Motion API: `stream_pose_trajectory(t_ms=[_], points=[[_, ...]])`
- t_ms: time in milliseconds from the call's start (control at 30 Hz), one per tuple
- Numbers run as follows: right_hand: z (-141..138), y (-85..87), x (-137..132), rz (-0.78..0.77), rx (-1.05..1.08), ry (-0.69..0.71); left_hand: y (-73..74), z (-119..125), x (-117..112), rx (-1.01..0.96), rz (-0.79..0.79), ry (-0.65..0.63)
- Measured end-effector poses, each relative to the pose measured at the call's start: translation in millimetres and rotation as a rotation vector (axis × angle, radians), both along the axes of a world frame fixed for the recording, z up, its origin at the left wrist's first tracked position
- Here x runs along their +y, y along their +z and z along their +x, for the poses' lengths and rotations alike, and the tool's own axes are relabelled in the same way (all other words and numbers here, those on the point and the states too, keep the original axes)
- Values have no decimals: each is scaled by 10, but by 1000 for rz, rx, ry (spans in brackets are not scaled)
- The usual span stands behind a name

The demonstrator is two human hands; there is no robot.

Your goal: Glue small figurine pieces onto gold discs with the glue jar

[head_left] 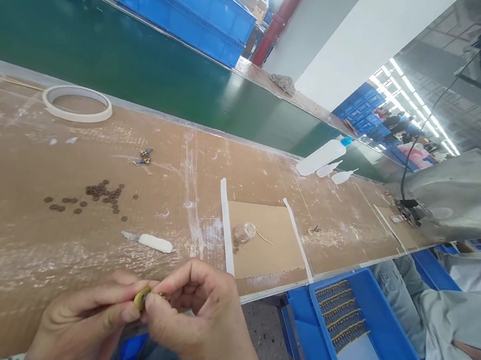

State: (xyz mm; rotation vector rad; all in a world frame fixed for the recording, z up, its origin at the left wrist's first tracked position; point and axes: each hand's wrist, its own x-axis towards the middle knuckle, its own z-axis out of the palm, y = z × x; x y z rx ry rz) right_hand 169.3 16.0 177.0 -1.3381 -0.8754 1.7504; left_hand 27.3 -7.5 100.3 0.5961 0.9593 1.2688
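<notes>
Near the table's front edge, my left hand point(85, 320) pinches a small brass-coloured round piece point(140, 297) between thumb and fingers. My right hand point(207, 317) is closed against the same piece, its thumb and forefinger pinching a small part mostly hidden by the fingers. Just beyond my hands lies a small white-handled knife point(155, 243). Farther left, many small dark brown discs point(103, 192) are scattered in a loose heap. A few tiny metal parts point(144, 157) lie behind them.
White strips edge a cardboard patch point(281, 224) holding a small clear cup point(244, 232) and thin stick. A tape roll point(76, 114), white bottles point(322, 157) and a green conveyor point(158, 66) lie beyond. At right, a blue crate point(377, 353) holds rows of parts; another person sits there.
</notes>
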Motion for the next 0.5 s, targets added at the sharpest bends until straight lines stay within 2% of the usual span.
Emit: stream_pose_trajectory(t_ms=[167,300,500], points=[[-22,-83,3,45,4,-61,28,40,0,4,37,-28],[-37,-119,-1,37,-8,-47,63,81,-4,-18,-31,70],[-48,-186,-3,94,-101,-33,-126,19,34,53,161,33]])
